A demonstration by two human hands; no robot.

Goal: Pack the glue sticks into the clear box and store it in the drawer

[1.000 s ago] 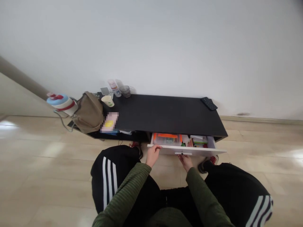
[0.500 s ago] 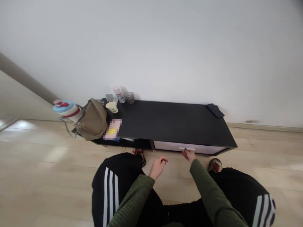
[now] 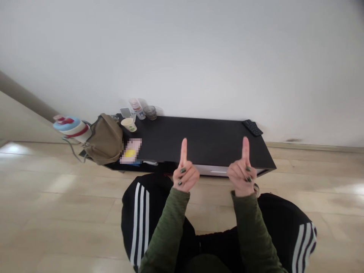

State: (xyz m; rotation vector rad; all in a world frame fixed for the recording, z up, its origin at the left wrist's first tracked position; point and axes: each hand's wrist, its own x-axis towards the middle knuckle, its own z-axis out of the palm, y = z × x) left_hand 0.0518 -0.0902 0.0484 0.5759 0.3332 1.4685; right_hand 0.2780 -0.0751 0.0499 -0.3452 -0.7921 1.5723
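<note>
My left hand is raised in front of the cabinet, palm side towards me. Its index finger points straight up while the other fingers curl into the palm, with nothing in them. My right hand makes the same sign a little to the right, also empty, partly covering the cabinet's front. Behind both hands stands a low black cabinet. A white drawer front with a pale handle shows between my hands, and the drawer looks closed.
At the cabinet's left are a brown bag with a blue-lidded bottle, a paper cup, a spray can, a glass and a blurred pink packet. A black keypad-like object lies at the right, near the wall.
My right hand has left the drawer handle and come up. The left hand has risen too, and both now point their index fingers upward. The view has shifted slightly.
</note>
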